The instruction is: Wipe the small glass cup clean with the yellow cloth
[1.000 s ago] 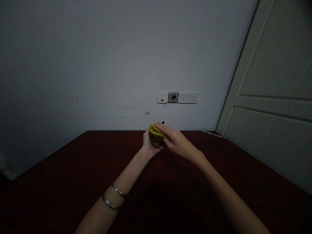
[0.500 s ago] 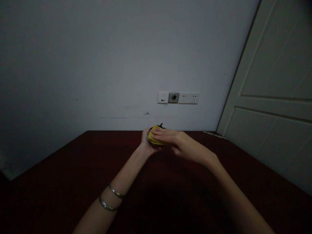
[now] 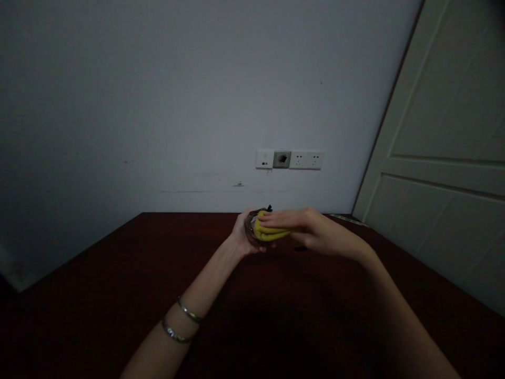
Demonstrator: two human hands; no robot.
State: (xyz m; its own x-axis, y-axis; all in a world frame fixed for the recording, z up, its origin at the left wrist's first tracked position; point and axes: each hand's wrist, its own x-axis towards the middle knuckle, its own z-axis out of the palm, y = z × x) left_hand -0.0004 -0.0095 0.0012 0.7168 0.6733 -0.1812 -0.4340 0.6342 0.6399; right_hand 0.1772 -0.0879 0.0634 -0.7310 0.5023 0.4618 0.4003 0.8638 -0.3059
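Note:
My left hand (image 3: 240, 237) is wrapped round a dark, brownish, see-through-looking round thing (image 3: 250, 229), whose kind I cannot make out in the dim light. My right hand (image 3: 315, 230) grips a folded yellow cloth (image 3: 270, 234), its fingers lying along the top. The cloth rests against the right side of the round thing. Above it a small black tip (image 3: 270, 208) pokes up; a dark edge also shows beneath my right palm. Both hands are above the dark red table.
The dark red tabletop (image 3: 189, 237) runs back to a pale wall (image 3: 177, 105) with a row of sockets and switches (image 3: 290, 159). At right stands a light panelled door (image 3: 445, 152). A thin flat strip (image 3: 349, 219) lies at the table's back right.
My right hand has slid to the right with the yellow cloth, showing more of the dark round thing. My left hand has stayed nearly in place, shifting slightly right.

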